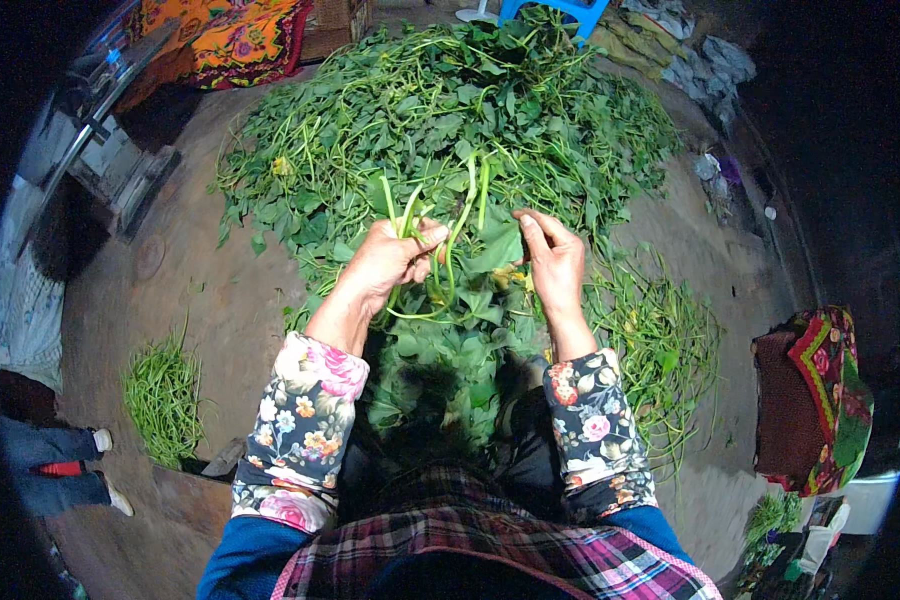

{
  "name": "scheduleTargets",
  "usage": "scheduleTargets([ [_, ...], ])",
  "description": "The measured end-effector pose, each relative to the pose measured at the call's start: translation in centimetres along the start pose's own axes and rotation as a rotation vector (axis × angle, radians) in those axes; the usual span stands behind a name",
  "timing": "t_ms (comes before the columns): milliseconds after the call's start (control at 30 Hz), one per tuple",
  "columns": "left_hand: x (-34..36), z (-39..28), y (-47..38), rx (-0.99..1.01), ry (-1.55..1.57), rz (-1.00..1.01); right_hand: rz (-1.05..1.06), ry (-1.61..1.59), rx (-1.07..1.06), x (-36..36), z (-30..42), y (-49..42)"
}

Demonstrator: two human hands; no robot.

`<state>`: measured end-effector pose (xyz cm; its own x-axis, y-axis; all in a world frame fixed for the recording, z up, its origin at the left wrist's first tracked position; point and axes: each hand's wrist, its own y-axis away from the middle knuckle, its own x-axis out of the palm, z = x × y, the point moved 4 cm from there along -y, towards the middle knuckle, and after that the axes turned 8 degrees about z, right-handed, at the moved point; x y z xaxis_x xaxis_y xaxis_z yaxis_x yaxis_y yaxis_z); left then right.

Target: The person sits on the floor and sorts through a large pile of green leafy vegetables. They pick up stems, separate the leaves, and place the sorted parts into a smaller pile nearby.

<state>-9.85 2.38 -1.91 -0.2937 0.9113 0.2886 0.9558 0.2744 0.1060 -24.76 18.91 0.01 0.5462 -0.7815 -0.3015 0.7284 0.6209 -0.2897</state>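
Note:
My left hand (405, 259) is closed on several pale green stems, whose ends poke up above the fingers while a thin one loops below. My right hand (553, 251) pinches the edge of a broad green leaf (497, 246) between thumb and fingertips. Two thicker stems (465, 199) stand between the hands. Beyond them spreads a large heap of leafy green vines (435, 127) on the floor. More loose leaves (435, 375) lie below my hands, between my legs.
Thin stems (664, 356) lie scattered at the right, and a bundle of stems (165, 397) at the left. A blue plastic stool (585, 19) stands behind the heap. Patterned cloth (832, 397) is at the right edge, orange cloth (232, 41) at the upper left. A person's legs (60, 442) show at the lower left.

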Motion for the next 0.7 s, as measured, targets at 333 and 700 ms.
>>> scheduleTargets([
  [333, 1.4, 0.5, -0.4, 0.027, -0.058, -0.086, 0.116, -0.550, 0.169, 4.3, 0.8, 0.6],
  [700, 1.5, 1.1, -0.9, 0.101, -0.042, -0.017, 0.249, -0.982, 0.301, 5.1, -0.4, 1.4],
])
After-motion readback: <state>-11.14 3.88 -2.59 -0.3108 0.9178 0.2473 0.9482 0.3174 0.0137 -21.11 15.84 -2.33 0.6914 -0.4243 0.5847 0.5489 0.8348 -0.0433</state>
